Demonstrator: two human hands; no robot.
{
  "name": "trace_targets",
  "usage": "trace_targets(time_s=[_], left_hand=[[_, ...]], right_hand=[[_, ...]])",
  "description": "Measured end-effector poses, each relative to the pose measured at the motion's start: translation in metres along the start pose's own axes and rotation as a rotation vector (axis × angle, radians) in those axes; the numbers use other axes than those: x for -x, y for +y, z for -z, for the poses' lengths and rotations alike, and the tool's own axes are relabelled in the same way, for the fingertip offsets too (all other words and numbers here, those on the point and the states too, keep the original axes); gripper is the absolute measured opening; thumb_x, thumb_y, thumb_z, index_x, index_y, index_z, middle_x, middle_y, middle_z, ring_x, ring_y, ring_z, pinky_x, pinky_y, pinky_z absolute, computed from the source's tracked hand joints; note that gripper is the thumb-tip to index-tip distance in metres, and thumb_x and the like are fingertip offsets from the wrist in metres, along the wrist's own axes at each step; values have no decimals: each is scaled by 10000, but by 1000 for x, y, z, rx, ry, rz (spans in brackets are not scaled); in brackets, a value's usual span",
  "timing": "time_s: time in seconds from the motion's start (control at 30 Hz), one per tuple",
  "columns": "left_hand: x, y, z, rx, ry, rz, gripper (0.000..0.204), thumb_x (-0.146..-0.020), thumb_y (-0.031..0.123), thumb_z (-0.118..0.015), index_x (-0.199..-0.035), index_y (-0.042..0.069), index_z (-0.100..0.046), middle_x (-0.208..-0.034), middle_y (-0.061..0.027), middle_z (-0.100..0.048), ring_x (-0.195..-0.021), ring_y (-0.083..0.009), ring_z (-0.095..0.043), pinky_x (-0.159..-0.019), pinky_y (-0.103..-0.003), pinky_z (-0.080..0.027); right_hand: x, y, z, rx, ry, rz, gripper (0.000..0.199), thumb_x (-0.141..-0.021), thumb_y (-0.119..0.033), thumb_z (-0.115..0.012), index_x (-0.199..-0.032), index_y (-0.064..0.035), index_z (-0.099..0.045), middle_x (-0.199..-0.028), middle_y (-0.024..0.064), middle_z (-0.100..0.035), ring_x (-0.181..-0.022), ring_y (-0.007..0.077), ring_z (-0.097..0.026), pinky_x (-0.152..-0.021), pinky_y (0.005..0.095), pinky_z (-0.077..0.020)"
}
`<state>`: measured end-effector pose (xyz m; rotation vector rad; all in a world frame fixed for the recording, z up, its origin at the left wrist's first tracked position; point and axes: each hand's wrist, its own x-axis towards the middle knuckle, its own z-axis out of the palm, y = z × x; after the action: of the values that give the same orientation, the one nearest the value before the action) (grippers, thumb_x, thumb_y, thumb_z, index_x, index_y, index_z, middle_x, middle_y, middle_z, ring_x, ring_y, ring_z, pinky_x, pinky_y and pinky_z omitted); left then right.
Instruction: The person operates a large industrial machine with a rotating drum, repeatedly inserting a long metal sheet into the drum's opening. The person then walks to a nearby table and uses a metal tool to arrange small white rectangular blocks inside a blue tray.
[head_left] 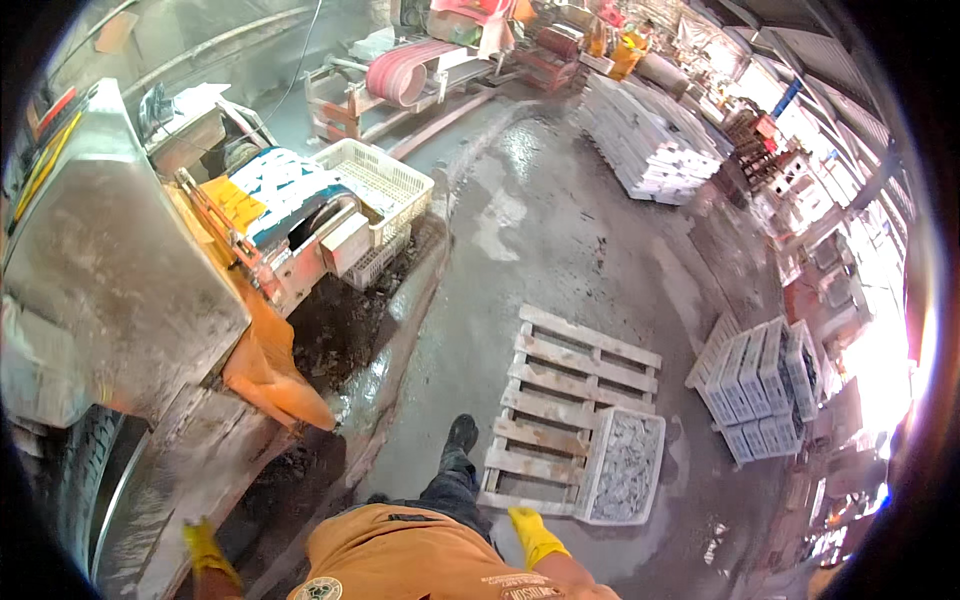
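Note:
My left hand [208,550], in a yellow glove, hangs low at the left beside the dirty ledge of the machine. It looks loosely open, a little blurred, with nothing in it. My right hand [537,538], gloved the same way, hangs by my right side and also looks loosely open and without a load. In the picture it is nearest to a wooden pallet [555,437] on the wet floor. On the pallet's near right corner stands a white plastic crate [655,470] filled with grey stone pieces [627,465].
At the left is a machine with a conveyor belt [290,180] carrying pale pieces; an orange cloth [275,370] hangs from it. A cream crate [405,205] stands at its end. Stacked filled crates [755,385] are at right, stacked pale blocks [650,140] farther back.

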<state>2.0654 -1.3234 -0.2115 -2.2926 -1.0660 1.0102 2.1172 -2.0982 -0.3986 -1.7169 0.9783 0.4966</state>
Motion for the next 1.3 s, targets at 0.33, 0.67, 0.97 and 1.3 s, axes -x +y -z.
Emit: trace_targets(time_s=[0.33,0.67,0.97,1.3], left_hand=[[111,309,110,1151,298,-335,593,-780,351,-800,-1205,-48,-689,-1137,-304,-707,-1101,-445,-677,-979,-470,-526],[41,366,282,1212,375,-222,630,-868,365,-767,-1384,42,-607,-1382,-236,-621,-1292,-410,-567,-1102,-482,-439],[-69,392,456,1325,942,-246,619,-910,238,-761,-1421,-39,-549,-1412,-241,-604,-1325,-381,-568,-1140,-422,-422],[-203,346,598,1417,988,-187,644,-937,275,-733,-1468,-9,-507,-1485,-229,-548,-1367,-388,-530,-1159,-425,-405]], right_hand=[[-175,-311,58,-30,-149,179,433,-921,-312,-783,-1228,-21,-690,-1087,85,-728,-930,181,-664,-829,321,-538],[-286,-302,107,356,-122,148,394,-967,-357,-684,-1149,-10,-720,-933,92,-727,-799,219,-681,-699,370,-534],[-232,-307,108,248,-111,-134,357,-970,-314,-646,-1118,8,-683,-974,118,-736,-884,236,-701,-801,404,-558],[-309,-363,72,417,-53,79,325,-962,-340,-664,-980,-16,-683,-855,86,-690,-753,208,-644,-693,385,-520]])
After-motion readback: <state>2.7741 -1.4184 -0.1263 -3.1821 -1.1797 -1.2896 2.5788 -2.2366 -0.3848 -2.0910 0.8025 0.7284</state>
